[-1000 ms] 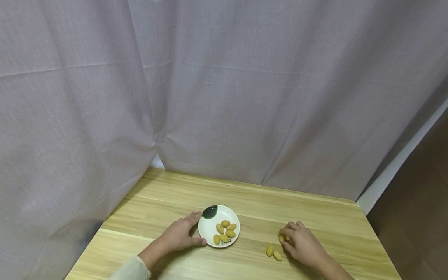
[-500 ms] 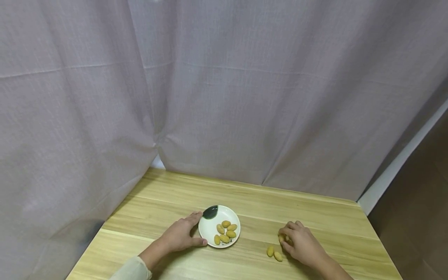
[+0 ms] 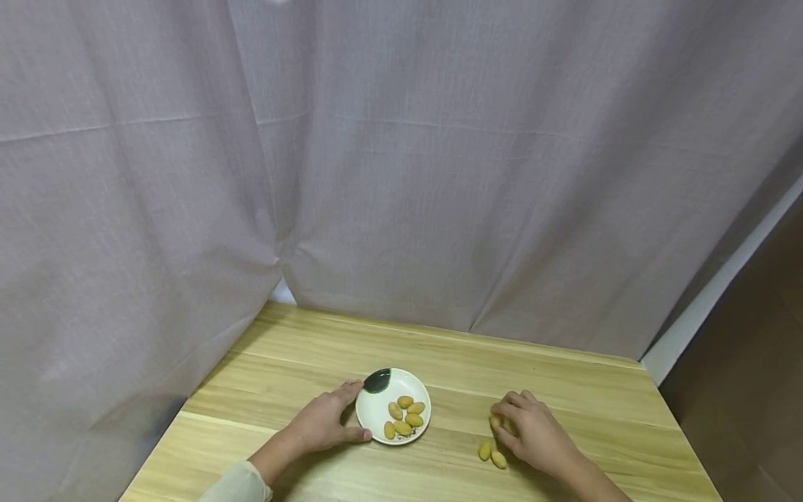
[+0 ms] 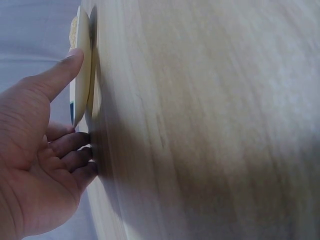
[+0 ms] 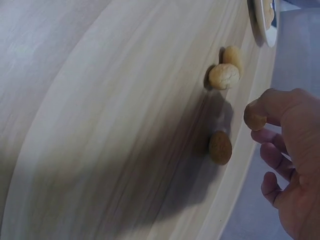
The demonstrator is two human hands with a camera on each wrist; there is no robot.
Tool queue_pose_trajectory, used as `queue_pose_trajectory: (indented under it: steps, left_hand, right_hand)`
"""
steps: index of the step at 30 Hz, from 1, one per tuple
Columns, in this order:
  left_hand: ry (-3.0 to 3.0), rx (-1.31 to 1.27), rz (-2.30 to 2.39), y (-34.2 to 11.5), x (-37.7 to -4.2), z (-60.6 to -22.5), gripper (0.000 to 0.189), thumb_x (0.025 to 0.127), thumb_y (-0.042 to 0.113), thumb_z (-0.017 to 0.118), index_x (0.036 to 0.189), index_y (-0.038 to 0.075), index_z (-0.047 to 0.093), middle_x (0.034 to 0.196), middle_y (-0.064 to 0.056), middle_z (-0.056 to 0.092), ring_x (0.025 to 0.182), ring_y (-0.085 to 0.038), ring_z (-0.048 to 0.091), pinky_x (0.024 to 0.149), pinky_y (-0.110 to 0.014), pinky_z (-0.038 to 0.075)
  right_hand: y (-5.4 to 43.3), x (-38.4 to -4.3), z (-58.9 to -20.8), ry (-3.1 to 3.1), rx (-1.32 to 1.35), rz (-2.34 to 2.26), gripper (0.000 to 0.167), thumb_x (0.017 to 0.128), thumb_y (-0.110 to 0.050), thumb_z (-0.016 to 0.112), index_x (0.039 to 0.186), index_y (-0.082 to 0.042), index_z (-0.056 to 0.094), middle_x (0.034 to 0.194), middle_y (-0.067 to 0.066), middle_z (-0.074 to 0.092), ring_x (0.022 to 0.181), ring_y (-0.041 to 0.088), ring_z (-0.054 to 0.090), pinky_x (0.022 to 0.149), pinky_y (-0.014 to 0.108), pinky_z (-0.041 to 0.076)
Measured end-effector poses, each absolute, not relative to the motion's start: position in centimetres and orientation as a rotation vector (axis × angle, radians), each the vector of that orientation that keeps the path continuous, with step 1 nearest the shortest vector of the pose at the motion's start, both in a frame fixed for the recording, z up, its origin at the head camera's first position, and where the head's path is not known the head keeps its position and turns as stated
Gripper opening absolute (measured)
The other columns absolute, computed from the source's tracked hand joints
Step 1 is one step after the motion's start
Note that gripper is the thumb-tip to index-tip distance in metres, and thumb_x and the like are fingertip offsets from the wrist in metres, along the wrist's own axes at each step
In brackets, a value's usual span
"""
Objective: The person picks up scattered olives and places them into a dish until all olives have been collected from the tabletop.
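Observation:
A small white plate (image 3: 371,411) with a dark green patch lies on the table, bearing several small oval golden biscuits (image 3: 402,427). My left hand (image 3: 318,421) holds its left side, the thumb on the near rim and fingertips at the far-left rim. To the right, my right hand (image 3: 534,431) pinches one oval biscuit (image 5: 254,119) between thumb and forefinger, raised over the tabletop; its other fingers are loosely curled. Two loose biscuits (image 3: 492,454) lie together just left of that hand. A third biscuit (image 5: 220,147) shows below the hand in the right wrist view, hidden in the head view.
The light wooden table (image 3: 439,481) spans the lower part of the head view. A grey curtain (image 3: 401,174) hangs along its back and left. A brown panel (image 3: 746,362) stands at the right.
My right hand has moved slightly left and up, with a biscuit in its fingertips. The left hand stays at the plate.

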State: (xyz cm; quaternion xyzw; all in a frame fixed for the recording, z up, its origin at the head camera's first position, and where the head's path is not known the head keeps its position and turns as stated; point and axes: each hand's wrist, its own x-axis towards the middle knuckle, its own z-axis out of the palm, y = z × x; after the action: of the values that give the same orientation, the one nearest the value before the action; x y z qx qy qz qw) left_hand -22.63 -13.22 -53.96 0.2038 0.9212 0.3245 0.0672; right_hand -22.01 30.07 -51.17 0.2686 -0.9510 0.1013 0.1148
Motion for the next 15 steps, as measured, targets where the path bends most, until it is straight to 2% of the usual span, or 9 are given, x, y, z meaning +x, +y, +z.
queue_pose_trajectory:
  steps: [9,15]
  left_hand:
    - [2.779,0.601,0.977,-13.4,-22.8,-54.2,0.112,0.087,0.06,0.09,0.166,-0.003,0.043,0.172,-0.024,0.046,0.162,-0.045,0.043,0.133,-0.064,0.037]
    - [2.766,0.611,0.982,-13.3,-22.7,-54.0,0.112,0.086,0.059,0.09,0.166,-0.003,0.043,0.172,-0.025,0.045,0.161,-0.046,0.044,0.132,-0.066,0.038]
  right_hand:
    - [28.4,-22.4,-50.8,-2.727,0.85,0.307,0.025,0.09,-0.02,0.092,0.113,-0.017,0.083,0.111,-0.008,0.075,0.091,0.006,0.056,0.069,0.023,0.048]
    - [27.6,-22.4,-50.5,-2.746,0.832,0.323,0.023,0.092,-0.021,0.09,0.114,-0.017,0.083,0.112,-0.007,0.075,0.094,0.008,0.058,0.075,0.028,0.052]
